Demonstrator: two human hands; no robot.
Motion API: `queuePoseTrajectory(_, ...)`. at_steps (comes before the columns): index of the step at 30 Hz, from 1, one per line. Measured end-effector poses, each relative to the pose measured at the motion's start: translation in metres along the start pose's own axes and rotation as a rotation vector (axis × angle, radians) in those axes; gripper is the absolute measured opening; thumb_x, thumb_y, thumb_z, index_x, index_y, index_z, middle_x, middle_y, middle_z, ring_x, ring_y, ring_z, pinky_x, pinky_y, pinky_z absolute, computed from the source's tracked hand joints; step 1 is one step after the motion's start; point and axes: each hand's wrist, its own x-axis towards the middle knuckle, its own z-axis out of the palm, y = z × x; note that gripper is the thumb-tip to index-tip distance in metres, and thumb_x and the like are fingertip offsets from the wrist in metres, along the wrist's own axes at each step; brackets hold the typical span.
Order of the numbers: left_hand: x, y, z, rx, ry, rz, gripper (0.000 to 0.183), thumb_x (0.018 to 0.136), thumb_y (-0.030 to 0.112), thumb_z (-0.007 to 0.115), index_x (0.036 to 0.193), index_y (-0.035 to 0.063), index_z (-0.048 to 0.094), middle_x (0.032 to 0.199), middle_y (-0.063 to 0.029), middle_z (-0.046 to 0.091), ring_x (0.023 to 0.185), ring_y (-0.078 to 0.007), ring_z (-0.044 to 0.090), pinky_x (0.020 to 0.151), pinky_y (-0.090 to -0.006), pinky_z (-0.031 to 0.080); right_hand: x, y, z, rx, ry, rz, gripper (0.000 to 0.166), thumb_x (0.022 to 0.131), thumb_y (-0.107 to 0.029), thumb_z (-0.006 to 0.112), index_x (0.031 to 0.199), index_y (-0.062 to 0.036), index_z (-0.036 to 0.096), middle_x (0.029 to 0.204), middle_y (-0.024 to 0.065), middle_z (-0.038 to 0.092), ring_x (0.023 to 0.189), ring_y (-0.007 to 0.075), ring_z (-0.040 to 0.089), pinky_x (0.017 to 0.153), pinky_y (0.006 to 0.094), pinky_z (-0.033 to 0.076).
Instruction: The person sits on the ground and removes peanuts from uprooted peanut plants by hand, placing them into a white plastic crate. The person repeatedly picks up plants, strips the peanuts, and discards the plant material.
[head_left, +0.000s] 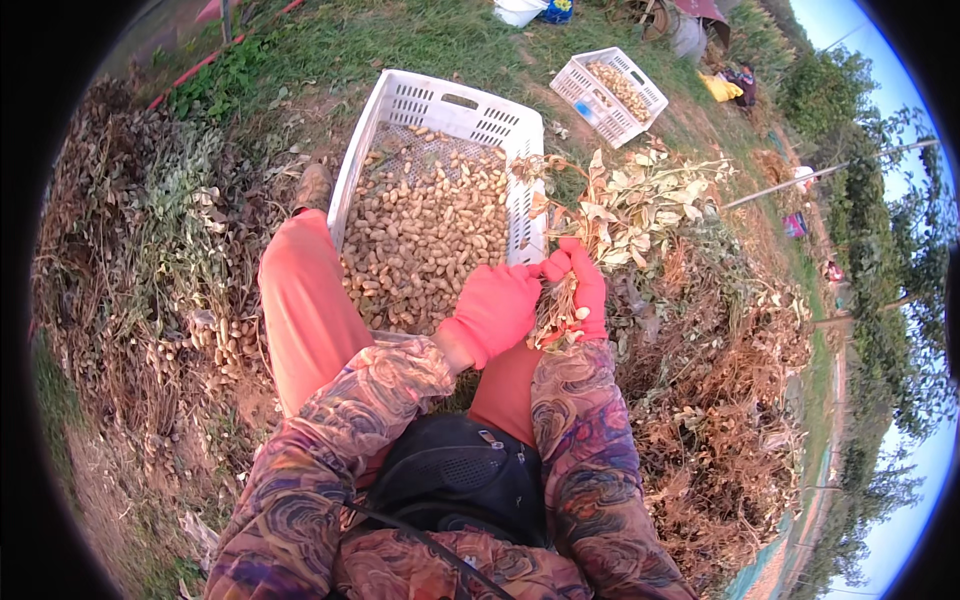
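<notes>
My right hand (589, 289), in a pink glove, grips a peanut plant by its stems. The plant's pale, drying leaves (637, 199) spread beyond the hand, and its roots (555, 311) hang towards me with a few pods on them. Close beside it, my left hand (495, 311), also gloved in pink, is curled at the edge of the roots; what its fingers hold is hidden. Both hands are at the near right corner of a white plastic crate (530, 135). Loose unshelled peanuts (424, 232) cover most of the crate's floor.
A second white crate (619, 135) with peanuts stands farther off on the grass. Pulled peanut plants (150, 300) are heaped on my left, with brown stripped vines (720, 450) on my right. A black waist bag (457, 472) sits on my lap. A metal pole (825, 171) slants at right.
</notes>
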Motion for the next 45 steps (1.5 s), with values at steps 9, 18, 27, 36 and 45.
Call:
queuePoseTrajectory(9, -0.009, -0.023, -0.04, -0.469, -0.219, -0.222, 0.014, 0.075, 0.019, 0.056, 0.082, 0.0069, 0.057, 0.084, -0.0106, 0.061, 0.076, -0.0341, 0.058, 0.067, -0.0428, 0.047, 0.018, -0.026, -0.068, 0.352, -0.238, -0.062, 0.022, 0.096, -0.025, 0.042, 0.097, -0.0049, 0.05, 0.056, -0.0082, 0.03, 0.047, 0.0054, 0.029, 0.049, 0.0254, 0.027)
queuePoseTrajectory(18, -0.003, -0.041, -0.003, -0.78, 0.002, -0.174, 0.023, 0.076, 0.009, 0.06, 0.099, 0.0043, 0.061, 0.091, -0.0085, 0.059, 0.086, -0.0186, 0.059, 0.074, -0.0283, 0.047, 0.005, -0.015, -0.061, 0.651, -0.546, 0.018, 0.042, 0.098, -0.029, 0.033, 0.113, 0.0061, 0.049, 0.064, -0.006, 0.038, 0.056, 0.0053, 0.038, 0.055, 0.0227, 0.034)
queuePoseTrajectory(27, 0.004, -0.011, 0.018, -0.787, -0.104, -0.138, 0.025, 0.076, 0.022, 0.063, 0.095, 0.0058, 0.063, 0.083, -0.0097, 0.061, 0.084, -0.0243, 0.059, 0.073, -0.0332, 0.047, 0.003, -0.013, -0.047, 0.612, -0.552, 0.081, 0.043, 0.098, -0.03, 0.032, 0.116, 0.0051, 0.048, 0.064, -0.0055, 0.037, 0.055, 0.0056, 0.036, 0.054, 0.0222, 0.033)
queuePoseTrajectory(36, -0.012, 0.002, -0.027, -0.289, -0.033, 0.099, 0.021, 0.076, 0.03, 0.054, 0.077, 0.0093, 0.058, 0.075, -0.007, 0.059, 0.076, -0.0287, 0.057, 0.066, -0.0419, 0.042, 0.01, -0.019, -0.048, 0.449, -0.586, 0.113, 0.035, 0.098, -0.028, 0.035, 0.11, 0.001, 0.051, 0.06, -0.0059, 0.033, 0.049, 0.0066, 0.031, 0.047, 0.0245, 0.029)
queuePoseTrajectory(45, 0.002, -0.036, 0.001, -0.676, 0.007, -0.035, 0.036, 0.083, 0.02, 0.057, 0.115, 0.0042, 0.053, 0.114, -0.0149, 0.056, 0.103, -0.0272, 0.055, 0.089, -0.0358, 0.043, 0.002, -0.016, -0.055, 0.648, -0.666, 0.089, 0.042, 0.098, -0.03, 0.033, 0.116, 0.0061, 0.045, 0.062, -0.0031, 0.038, 0.052, 0.0066, 0.038, 0.05, 0.0229, 0.032)
